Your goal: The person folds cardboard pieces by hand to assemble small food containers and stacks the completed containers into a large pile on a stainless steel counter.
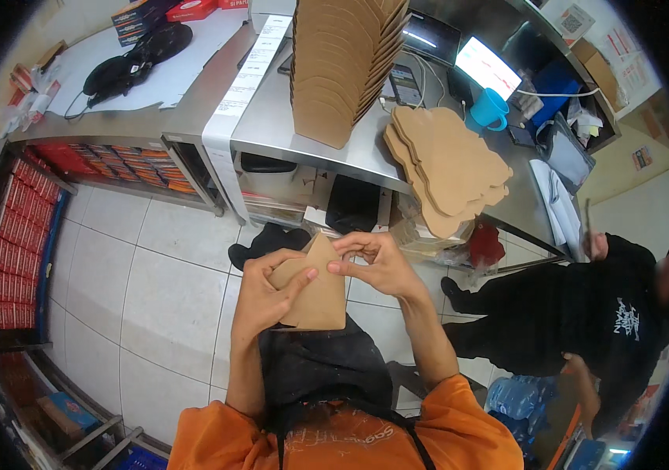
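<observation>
Over my lap I hold a brown cardboard box, partly folded, with a pointed flap standing up at its top. My left hand grips its left side, the thumb pressed on the front panel. At the upper right edge my right hand pinches the card between thumb and fingers. Ahead on the steel counter rises a tall nested stack of folded brown boxes. To its right lies a pile of flat cardboard blanks, overhanging the counter's near edge.
A blue mug, a phone and a lit screen sit at the counter's back. On the right stands another person in black. Red packages fill a shelf at left. A black bag rests on the far-left table.
</observation>
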A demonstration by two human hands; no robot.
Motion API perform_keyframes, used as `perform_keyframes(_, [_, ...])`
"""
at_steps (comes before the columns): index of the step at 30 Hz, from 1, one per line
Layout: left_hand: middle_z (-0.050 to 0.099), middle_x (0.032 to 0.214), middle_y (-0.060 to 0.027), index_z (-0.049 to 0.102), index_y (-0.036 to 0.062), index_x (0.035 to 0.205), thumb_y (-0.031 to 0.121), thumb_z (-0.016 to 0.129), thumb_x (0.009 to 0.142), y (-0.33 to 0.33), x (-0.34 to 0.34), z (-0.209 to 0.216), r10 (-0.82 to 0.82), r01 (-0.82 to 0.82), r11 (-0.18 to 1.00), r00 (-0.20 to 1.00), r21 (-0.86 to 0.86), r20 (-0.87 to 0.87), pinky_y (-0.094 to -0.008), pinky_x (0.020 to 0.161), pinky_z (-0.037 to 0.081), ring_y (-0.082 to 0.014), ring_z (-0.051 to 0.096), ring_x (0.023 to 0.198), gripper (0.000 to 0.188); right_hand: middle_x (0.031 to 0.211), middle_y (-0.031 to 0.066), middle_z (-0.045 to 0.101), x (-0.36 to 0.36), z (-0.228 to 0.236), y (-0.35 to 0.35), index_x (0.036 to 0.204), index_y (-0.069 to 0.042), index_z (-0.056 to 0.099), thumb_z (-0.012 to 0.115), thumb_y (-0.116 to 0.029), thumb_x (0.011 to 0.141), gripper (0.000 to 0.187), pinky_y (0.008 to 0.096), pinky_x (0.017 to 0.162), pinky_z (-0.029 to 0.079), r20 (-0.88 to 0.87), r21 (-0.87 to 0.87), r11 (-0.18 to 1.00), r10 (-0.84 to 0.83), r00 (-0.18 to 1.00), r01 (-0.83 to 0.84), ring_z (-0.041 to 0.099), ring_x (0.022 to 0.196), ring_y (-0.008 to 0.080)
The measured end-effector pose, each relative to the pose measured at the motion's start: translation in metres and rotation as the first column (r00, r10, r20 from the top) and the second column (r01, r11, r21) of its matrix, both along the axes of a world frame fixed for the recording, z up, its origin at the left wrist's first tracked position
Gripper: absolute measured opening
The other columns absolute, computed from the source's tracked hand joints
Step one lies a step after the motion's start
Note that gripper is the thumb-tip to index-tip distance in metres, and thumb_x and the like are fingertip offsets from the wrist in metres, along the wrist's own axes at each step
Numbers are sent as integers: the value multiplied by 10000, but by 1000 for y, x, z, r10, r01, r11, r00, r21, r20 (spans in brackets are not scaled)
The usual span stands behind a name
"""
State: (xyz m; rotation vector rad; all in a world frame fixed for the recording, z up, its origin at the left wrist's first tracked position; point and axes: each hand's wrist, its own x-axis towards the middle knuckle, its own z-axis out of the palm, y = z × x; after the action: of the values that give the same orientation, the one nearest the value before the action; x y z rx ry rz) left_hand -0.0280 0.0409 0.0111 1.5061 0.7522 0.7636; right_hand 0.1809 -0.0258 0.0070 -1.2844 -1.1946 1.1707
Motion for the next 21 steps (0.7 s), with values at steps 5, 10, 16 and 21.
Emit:
perform_keyframes(5, [716,787,-73,707,-24,935,76,756,826,-3,-4,6,95,-77,987,987,138,-132,-264,658,516,-116,654,734,156,924,58,679,-11,-4,0,1015,15,662,787,33,775,271,244,763,508,-34,68,996,-56,998,58,616,843,83])
perform_keyframes(10, [694,1025,-67,616,-35,1172,101,758,836,14,-34,-18,-72,160,909,970,-384,232,-278,830,508,-133,640,932,390,864,51,657,3,-1,1,998,15,656,743,106,779,253,266,737,522,-124,248,937,-222,967,247,627,841,120])
perform_keyframes(16, [517,1349,-68,436,4,1387,197,685,912,9,-26,-18,-376,447,869,874,-210,307,-310,1048,373,-132,459,1242,569,782,73,602,-4,15,12,974,-34,729,718,96,731,276,281,608,442,412,589,801,-181,893,-110,555,688,164])
perform_keyframes(21, [614,1198,-65,536,-7,1293,193,659,925,3,-17,-13,-203,343,822,922,-454,329,-305,973,428,-141,545,1126,437,723,83,527,2,28,5,997,-56,731,664,79,712,321,306,527,410,634,486,800,-45,772,-352,536,623,211])
